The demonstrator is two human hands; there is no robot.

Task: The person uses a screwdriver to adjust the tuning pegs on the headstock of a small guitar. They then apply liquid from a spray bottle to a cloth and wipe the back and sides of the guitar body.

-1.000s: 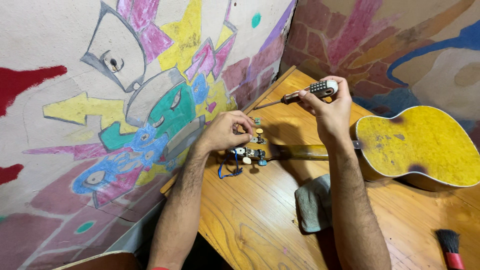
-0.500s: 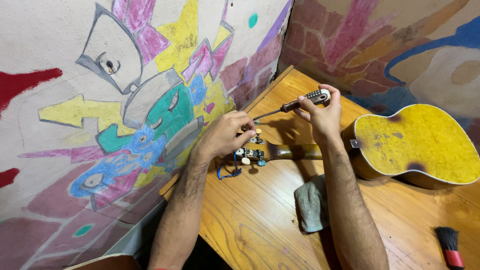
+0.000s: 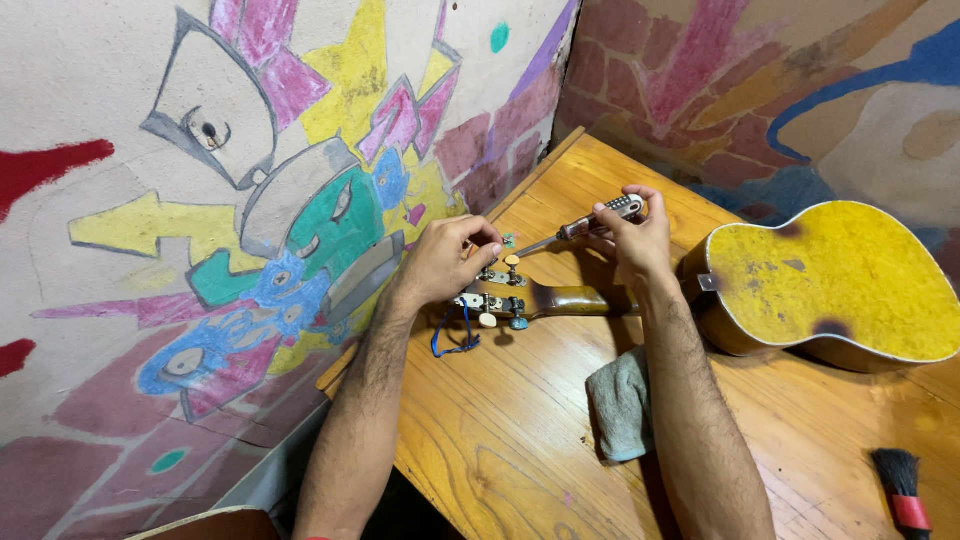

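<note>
The fingers of the left hand (image 3: 445,262) are curled and pinched together at their tips over the upper tuning pegs of the guitar headstock (image 3: 497,298), touching it from above; whether they pinch a peg or a small part cannot be told. Just to the right of those fingertips, the right hand (image 3: 632,238) has its fingers closed around the ridged handle of a screwdriver (image 3: 580,226), whose thin shaft slants down and left so that its tip ends right beside the left fingertips, at the top edge of the headstock. A blue cord (image 3: 452,338) hangs in a loop from the headstock just below the left hand. From the headstock the dark neck runs right, under the right wrist, to the yellow guitar body (image 3: 835,275), which lies face down on the wooden table (image 3: 520,450). Below the right forearm lies a grey cloth (image 3: 620,400), and far off at the lower right a black brush with a red band (image 3: 900,485). Behind the left hand stands a painted wall (image 3: 250,200).
</note>
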